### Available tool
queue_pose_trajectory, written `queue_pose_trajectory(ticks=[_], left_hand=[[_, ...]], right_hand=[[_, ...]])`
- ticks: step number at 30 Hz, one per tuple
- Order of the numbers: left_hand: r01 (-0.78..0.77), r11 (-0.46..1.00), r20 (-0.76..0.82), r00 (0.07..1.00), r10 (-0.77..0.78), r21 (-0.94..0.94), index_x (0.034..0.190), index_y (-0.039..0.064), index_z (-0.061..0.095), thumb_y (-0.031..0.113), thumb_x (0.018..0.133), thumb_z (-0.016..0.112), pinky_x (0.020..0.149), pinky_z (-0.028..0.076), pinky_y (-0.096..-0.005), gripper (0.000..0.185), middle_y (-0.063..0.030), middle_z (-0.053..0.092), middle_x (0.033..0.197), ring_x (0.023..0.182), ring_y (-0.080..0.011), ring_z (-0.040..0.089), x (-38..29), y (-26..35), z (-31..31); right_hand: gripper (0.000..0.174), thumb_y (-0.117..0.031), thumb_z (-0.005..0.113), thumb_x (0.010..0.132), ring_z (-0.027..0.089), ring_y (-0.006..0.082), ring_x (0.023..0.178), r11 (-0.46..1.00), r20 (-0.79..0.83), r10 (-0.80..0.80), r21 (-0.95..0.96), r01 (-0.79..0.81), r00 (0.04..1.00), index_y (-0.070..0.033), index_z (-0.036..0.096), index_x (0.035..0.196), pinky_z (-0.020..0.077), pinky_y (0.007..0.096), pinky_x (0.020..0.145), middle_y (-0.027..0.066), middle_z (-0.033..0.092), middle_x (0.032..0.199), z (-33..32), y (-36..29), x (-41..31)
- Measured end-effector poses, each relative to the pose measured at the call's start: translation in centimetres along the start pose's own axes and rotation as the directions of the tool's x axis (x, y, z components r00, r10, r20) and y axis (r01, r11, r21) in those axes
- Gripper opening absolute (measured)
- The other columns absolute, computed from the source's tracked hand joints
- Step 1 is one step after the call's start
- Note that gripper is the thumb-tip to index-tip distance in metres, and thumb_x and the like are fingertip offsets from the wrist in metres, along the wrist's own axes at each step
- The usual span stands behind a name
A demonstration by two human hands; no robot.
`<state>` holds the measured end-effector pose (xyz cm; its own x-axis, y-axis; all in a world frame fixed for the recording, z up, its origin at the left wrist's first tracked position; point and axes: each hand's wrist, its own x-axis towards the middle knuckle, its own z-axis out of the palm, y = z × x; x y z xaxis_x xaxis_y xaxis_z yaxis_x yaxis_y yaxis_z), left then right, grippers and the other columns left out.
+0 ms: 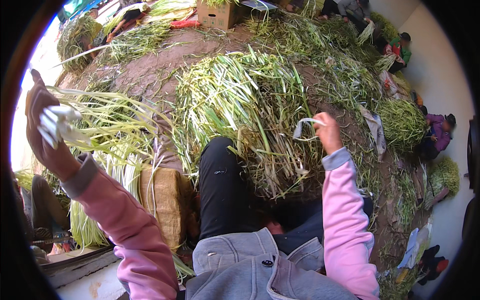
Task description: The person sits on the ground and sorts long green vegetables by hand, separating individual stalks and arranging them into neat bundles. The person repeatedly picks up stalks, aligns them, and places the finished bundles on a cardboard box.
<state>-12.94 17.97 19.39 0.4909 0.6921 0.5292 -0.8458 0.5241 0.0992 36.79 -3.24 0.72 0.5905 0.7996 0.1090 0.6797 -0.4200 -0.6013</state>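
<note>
My left hand (43, 127) is raised at the far left, holding a small bunch of pale vegetable stalks (62, 122). Their white ends, blurred, lie against the palm, and long yellow-green leaves (123, 108) trail off to the right. At the right, my right hand (327, 131) pinches a thin white strip (305, 122) that hangs in a loop. Between my hands a large heap of green stalks (240, 101) lies on the ground just beyond my knee. A woven tan sack bundle (161, 202) stands left of my leg, with white cords across it and pale stalks (120, 168) beside it.
Loose stalks litter the brown dirt floor (146, 78). A cardboard box (215, 15) stands at the far side near a red bag (185, 24). Several people sit among green piles (403, 122) along the wall (435, 48) at right. Another person's knee (47, 202) is close at left.
</note>
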Motion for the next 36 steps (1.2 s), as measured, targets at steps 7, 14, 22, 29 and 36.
queue_pose_trajectory(ticks=[7, 14, 22, 29, 36], left_hand=[[-0.041, 0.973, -0.139, 0.99, 0.01, -0.225, 0.129, -0.006, 0.03, 0.005, 0.092, 0.04, 0.044, 0.025, -0.0214, 0.04, 0.0024, 0.035, 0.058, 0.05, -0.0062, 0.03, 1.5, -7.7, -7.3], [-0.039, 0.948, -0.37, 0.925, -0.085, -0.316, 0.099, -0.005, 0.047, -0.001, 0.084, 0.054, 0.072, 0.05, -0.0279, 0.017, -0.009, 0.051, 0.087, 0.074, -0.0155, 0.053, -4.6, -19.8, -14.1], [0.141, 0.923, -0.412, 0.863, -0.292, -0.359, 0.104, -0.002, 0.048, 0.007, 0.089, 0.05, 0.055, 0.041, -0.0225, 0.017, -0.0037, 0.046, 0.079, 0.06, -0.0091, 0.043, -10.5, -23.9, -16.0], [0.221, 0.887, -0.446, 0.799, -0.403, -0.406, 0.118, -0.004, 0.045, 0.014, 0.093, 0.044, 0.045, 0.03, -0.0214, 0.03, 0.0015, 0.039, 0.065, 0.047, -0.0058, 0.033, -11.0, -25.2, -15.4], [0.285, 0.879, -0.488, 0.745, -0.454, -0.383, 0.104, -0.002, 0.049, 0.012, 0.092, 0.045, 0.044, 0.029, -0.0221, 0.019, 0.0023, 0.036, 0.06, 0.046, -0.0062, 0.032, -12.5, -25.6, -14.3]], right_hand=[[0.082, -0.011, 0.076, 0.063, 0.043, 0.0311, 0.115, 0.749, -0.103, -0.205, -0.657, 0.088, 0.973, -0.012, 0.032, 0.132, 0.0354, 0.0437, 0.096, 0.0151, 0.033, 0.133, -4.6, -3.4, -3.6], [0.065, -0.017, 0.068, 0.074, 0.035, 0.0311, 0.122, 0.781, 0.27, -0.363, -0.433, 0.45, 0.892, -0.007, 0.035, 0.13, 0.0334, 0.0453, 0.099, 0.0161, 0.033, 0.134, 5.7, -4.2, -5.0], [0.039, -0.018, 0.054, 0.085, 0.045, 0.0422, 0.111, 0.944, 0.8, -0.068, -0.142, 0.298, 0.597, -0.004, 0.045, 0.121, 0.0402, 0.0477, 0.091, 0.0267, 0.034, 0.13, 0.8, -1.5, -18.2], [0.01, -0.012, 0.053, 0.086, 0.058, 0.0287, 0.063, 0.947, -0.192, -0.312, -0.14, 0.289, 0.931, -0.002, 0.051, 0.086, 0.0475, 0.0369, 0.054, 0.0121, 0.056, 0.082, 2.9, -4.5, -5.7], [0.017, -0.02, 0.058, 0.084, 0.06, 0.0251, 0.072, 0.942, 0.24, 0.07, -0.335, 0.015, 0.968, -0.003, 0.053, 0.087, 0.0492, 0.0393, 0.066, 0.0127, 0.06, 0.082, 5.8, -3.8, -2.4]])
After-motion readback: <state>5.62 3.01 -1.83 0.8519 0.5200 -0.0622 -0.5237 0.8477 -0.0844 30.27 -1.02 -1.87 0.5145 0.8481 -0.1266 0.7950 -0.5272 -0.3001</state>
